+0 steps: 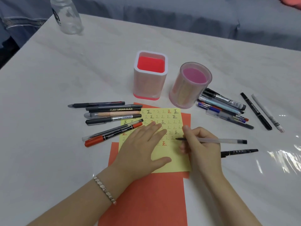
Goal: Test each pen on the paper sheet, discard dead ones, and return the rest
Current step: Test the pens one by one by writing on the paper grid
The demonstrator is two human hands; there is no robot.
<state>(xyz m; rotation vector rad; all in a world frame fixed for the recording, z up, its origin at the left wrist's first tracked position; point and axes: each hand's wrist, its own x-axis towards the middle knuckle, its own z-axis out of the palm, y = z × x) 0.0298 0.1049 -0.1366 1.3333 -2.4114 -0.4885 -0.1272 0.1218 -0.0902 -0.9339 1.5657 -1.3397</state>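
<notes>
Left hand (143, 144) lies flat, fingers straight, pinning the yellow sheet (175, 162) at centre frame so it won't slide. Right hand (202, 144) pinches a clear pen (216, 141), tip on the sheet, mid-test. Both pen cups (149, 75) look empty; pens (112, 118) piled left and right.

1 head view looks forward and down, close over the table (48, 75).

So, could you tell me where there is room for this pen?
Bare table: between the bottle and the square holder, and below the black marker. Crowded: the pen row left of the yellow sheet, the pile beside the round holder.
</notes>
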